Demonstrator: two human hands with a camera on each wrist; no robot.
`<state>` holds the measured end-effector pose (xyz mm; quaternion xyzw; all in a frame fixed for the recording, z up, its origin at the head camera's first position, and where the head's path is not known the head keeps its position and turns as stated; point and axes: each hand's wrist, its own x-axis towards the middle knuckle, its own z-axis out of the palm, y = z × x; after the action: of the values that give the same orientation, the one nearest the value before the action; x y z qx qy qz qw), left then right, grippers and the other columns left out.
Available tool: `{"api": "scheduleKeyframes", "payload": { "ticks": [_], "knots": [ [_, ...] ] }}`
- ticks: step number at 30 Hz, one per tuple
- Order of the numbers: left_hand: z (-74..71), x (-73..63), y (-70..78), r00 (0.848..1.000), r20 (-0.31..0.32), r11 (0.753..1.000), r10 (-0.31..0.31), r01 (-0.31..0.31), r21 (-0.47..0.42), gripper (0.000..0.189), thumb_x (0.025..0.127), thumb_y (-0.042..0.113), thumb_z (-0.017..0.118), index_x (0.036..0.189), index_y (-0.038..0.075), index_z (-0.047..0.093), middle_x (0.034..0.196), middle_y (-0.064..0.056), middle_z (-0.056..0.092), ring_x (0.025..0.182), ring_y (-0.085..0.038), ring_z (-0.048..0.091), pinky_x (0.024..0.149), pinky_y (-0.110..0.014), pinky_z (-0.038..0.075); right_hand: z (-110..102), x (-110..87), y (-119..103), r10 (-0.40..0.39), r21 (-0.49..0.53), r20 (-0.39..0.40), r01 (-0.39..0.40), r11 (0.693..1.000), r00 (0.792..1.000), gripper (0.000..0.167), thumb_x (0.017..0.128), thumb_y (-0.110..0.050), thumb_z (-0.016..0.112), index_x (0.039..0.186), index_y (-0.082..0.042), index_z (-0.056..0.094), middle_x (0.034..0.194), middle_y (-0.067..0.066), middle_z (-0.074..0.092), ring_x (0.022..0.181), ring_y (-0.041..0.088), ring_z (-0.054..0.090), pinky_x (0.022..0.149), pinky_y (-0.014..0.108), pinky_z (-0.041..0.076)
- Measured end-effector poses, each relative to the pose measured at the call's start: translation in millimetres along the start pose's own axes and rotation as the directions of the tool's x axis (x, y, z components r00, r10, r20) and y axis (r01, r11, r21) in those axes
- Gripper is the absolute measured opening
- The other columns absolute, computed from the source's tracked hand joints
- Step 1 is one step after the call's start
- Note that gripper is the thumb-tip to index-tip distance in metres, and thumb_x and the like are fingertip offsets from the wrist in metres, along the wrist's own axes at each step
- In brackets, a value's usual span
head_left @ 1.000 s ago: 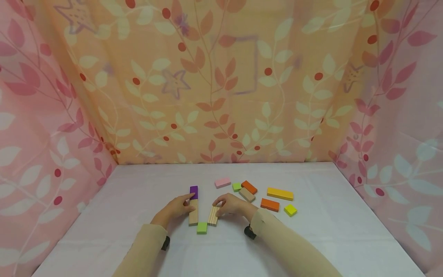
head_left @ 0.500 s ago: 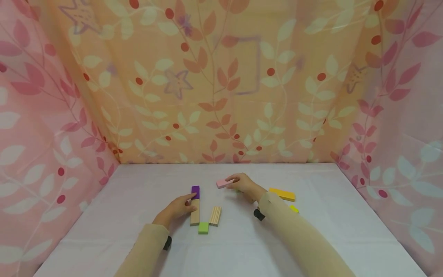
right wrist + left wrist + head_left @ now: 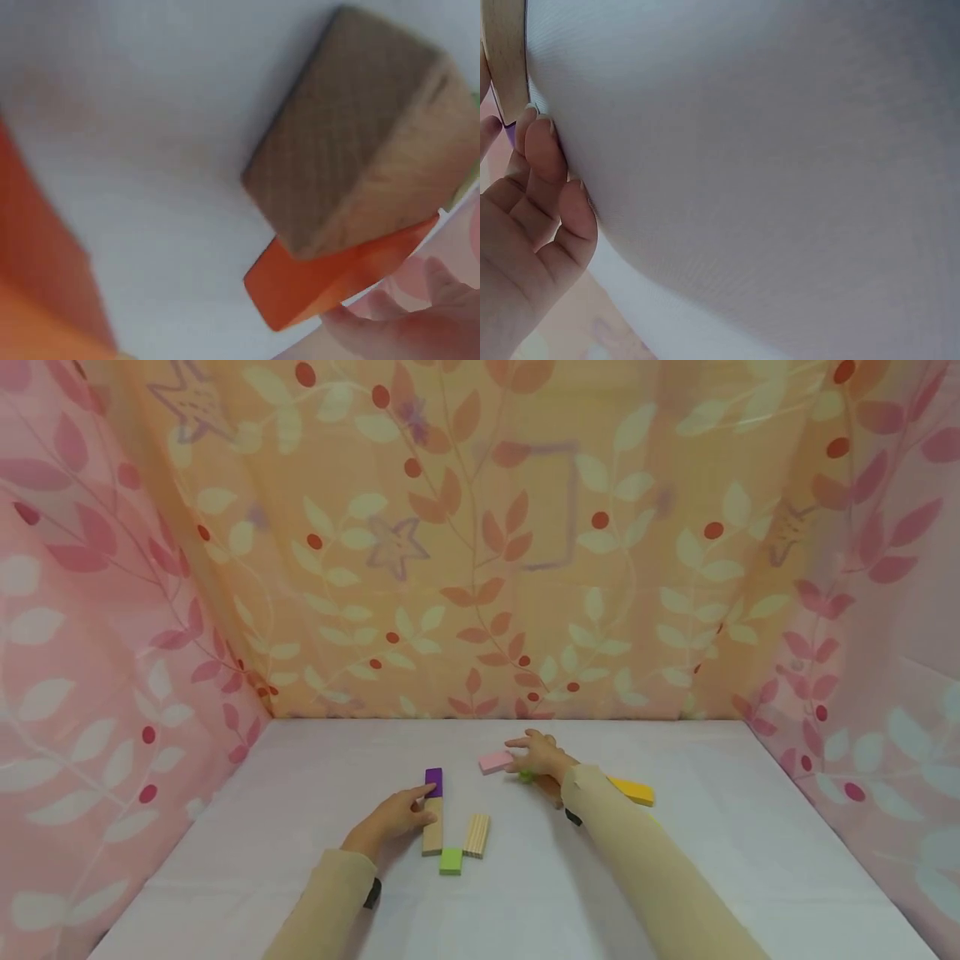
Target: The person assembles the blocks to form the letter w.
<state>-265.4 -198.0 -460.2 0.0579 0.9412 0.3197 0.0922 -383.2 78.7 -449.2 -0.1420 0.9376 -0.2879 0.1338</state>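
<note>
The left grip [image 3: 390, 818] rested, relaxed, against the purple block [image 3: 434, 777] and pale plank [image 3: 432, 837]; the right grip [image 3: 536, 755] looked loosely spread, grasping nothing visible, near the pink block [image 3: 492, 764] and one orange block [image 3: 319, 281] (a straight lift would likely have spared the close wooden block [image 3: 349, 127]).

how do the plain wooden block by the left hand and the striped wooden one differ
The plain wooden block has an unstriped top; the striped wooden block has lengthwise lines. The left hand touches the plain one; the striped one lies untouched. The plain one points nearly straight ahead; the striped one slants rightward. Both are tan.
</note>
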Motion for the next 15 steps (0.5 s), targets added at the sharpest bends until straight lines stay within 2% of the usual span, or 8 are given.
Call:
{"api": "scheduleKeyframes", "payload": {
  "ticks": [6, 9, 15],
  "knots": [
    [2.2, -1.2, 2.6, 1.000, 0.009, 1.000, -0.024, 0.024, 0.007, 0.059, 0.090, 0.021, 0.070, 0.143, 0.007, 0.048, 0.086, -0.004, 0.051, 0.081, -0.019, 0.047, 0.073, -0.036, 0.039, 3.4, 5.1, 2.9, 0.037, 0.013, 0.011, -0.037, 0.999, 0.999, 0.060, 0.083, -0.036, 0.077, 0.138, -0.022, 0.057, 0.156, 0.019, 0.024, 0.140, 0.044, 0.018, 0.105, 0.067, 0.019],
    [3.2, -0.3, 1.8, 0.999, 0.010, 0.999, -0.031, 0.031, 0.011, 0.059, 0.090, 0.022, 0.070, 0.144, 0.008, 0.048, 0.087, -0.004, 0.052, 0.081, -0.019, 0.048, 0.074, -0.037, 0.040, 6.5, 7.0, 2.4, 0.065, 0.017, -0.003, -0.065, 0.998, 0.998, 0.058, 0.080, -0.036, 0.080, 0.134, -0.024, 0.061, 0.154, 0.017, 0.029, 0.137, 0.042, 0.024, 0.103, 0.066, 0.023],
    [0.8, 1.4, -0.6, 0.999, 0.007, 0.999, -0.039, 0.039, 0.016, 0.060, 0.090, 0.022, 0.070, 0.144, 0.008, 0.047, 0.088, -0.005, 0.053, 0.082, -0.019, 0.049, 0.075, -0.038, 0.041, 9.5, 8.2, -6.2, 0.094, 0.046, -0.051, -0.092, 0.995, 0.994, 0.041, 0.078, -0.029, 0.082, 0.117, -0.022, 0.072, 0.142, 0.014, 0.044, 0.124, 0.038, 0.037, 0.099, 0.061, 0.029]
  ]
}}
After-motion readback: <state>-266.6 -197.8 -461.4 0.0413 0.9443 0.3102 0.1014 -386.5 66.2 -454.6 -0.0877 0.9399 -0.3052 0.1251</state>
